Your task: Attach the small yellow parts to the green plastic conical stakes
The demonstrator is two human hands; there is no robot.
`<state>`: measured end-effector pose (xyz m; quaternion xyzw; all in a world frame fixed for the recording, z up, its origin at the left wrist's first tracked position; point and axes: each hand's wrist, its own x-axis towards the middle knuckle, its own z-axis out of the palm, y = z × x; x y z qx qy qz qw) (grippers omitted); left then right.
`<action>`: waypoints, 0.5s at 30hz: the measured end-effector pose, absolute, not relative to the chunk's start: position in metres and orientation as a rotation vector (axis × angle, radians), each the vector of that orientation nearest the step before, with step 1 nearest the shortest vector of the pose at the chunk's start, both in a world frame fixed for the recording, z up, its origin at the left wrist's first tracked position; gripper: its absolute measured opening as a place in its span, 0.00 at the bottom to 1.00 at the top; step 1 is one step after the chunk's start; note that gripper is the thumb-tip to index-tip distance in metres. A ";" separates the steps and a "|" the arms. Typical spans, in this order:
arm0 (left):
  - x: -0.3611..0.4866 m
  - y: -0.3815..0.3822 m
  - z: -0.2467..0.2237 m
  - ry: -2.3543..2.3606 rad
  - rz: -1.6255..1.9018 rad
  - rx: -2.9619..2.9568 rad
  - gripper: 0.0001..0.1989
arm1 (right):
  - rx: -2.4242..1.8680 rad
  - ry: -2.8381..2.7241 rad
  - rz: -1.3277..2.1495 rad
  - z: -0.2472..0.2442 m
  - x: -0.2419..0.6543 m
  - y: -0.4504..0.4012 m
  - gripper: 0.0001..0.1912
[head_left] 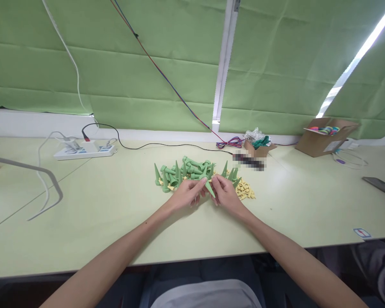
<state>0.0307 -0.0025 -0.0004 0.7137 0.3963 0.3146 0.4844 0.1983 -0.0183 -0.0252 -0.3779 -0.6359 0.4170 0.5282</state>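
In front of me, my left hand [190, 191] is closed around a green plastic plant-watering spike [209, 188], its pointed end tilted down toward me. My right hand [225, 192] is pinched at the spike's side, with a small yellow plastic piece [210, 180] showing at its fingertips. Just behind the hands lies a pile of green spikes [192, 164], several standing point up and others on their sides. A heap of small yellow pieces [244, 189] spreads to the right of my right hand, and a few more lie among the green ones.
A white power strip [85, 149] with plugs and cables sits at the back left. Beyond the pile are a small open carton [259, 149] and a blurred-out dark object [248, 161]. A larger cardboard box [324, 139] stands back right; a dark flat device [381, 187] lies at the right.
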 end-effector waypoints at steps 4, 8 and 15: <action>0.028 0.001 -0.005 0.913 0.779 1.759 0.26 | -0.902 -1.535 1.013 -0.027 0.200 -0.017 0.21; 0.025 0.002 -0.007 0.928 0.797 1.799 0.23 | -0.884 -1.553 1.062 -0.031 0.200 -0.015 0.20; 0.028 -0.003 -0.004 0.959 0.825 1.854 0.17 | -0.915 -1.553 1.062 -0.034 0.200 -0.014 0.22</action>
